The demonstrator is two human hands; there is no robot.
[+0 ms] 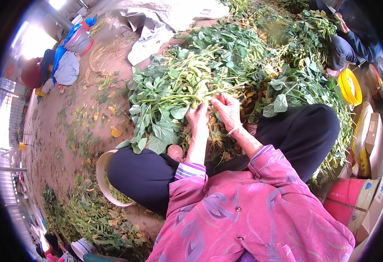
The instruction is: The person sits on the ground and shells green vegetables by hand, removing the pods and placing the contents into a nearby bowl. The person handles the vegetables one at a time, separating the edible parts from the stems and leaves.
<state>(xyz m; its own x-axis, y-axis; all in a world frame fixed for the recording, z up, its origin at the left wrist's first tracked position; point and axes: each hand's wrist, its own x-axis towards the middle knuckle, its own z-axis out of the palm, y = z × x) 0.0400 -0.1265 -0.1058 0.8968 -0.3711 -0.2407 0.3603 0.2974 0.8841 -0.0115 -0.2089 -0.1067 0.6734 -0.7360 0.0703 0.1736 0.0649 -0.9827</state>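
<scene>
My left hand grips a cut green soybean plant low among its pods. Just to its right, my right hand has its thumb and fingers pinched on the same plant, near a pale stem that runs off to the upper right. The fingertips of both hands nearly meet, and what lies between them is partly hidden. Plump green pods and broad leaves hang about the stems over a heap of similar plants. By my left knee stands a cream bucket with picked pods in it, partly covered by my leg.
Another person sits at the upper right, beside a yellow bucket. A further person is at the upper left near a large tub. White sheeting lies beyond the heap. A red drum stands at my right. Stripped plants litter the lower left.
</scene>
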